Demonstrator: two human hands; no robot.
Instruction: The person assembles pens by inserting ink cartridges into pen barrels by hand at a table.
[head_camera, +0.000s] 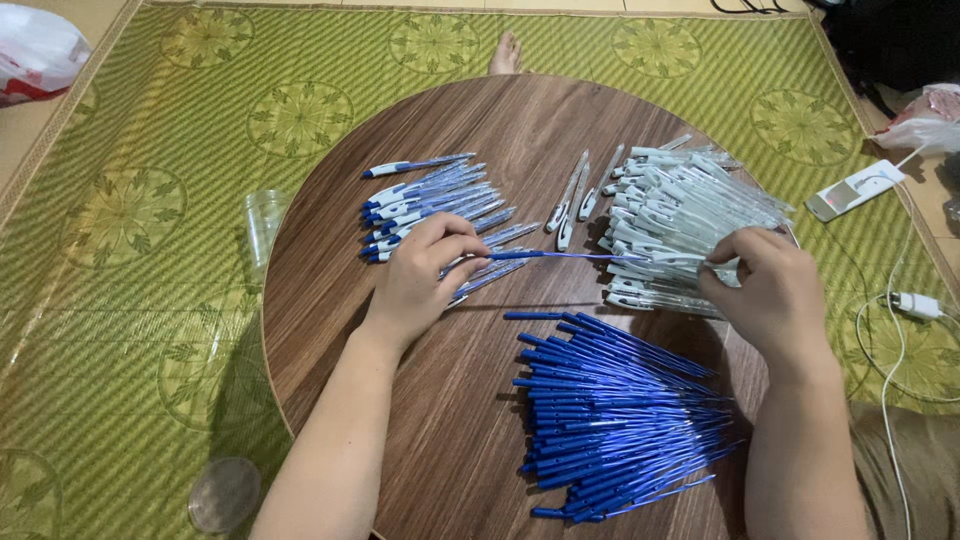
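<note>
— Green patterned matting (130, 210) covers the floor, and a round wooden tabletop (450, 420) sits on it. What lies nearest you?

— At the near edge, a big heap of blue refills (615, 420), fanned out and close to the rim. Past it, my hands. My left hand (420, 280) pinches one end of a single blue refill (550, 256); my right hand (770, 290) is closed on a clear pen barrel (650, 262) at the other end. Both are clamped, held apart with the refill bridging them above the middle of the tabletop.

— And beyond?

— Toward the left edge, finished blue-and-white pens (430, 205); toward the far right edge, a pile of empty barrels (690, 210), with a few loose ones (580, 190) between.

— What might go wrong?

— I judge the thin refill could bend or miss the barrel mouth if the ends are misaligned. My right forearm hovers over the refill heap, so a careless sweep could roll some off the near edge.
</note>
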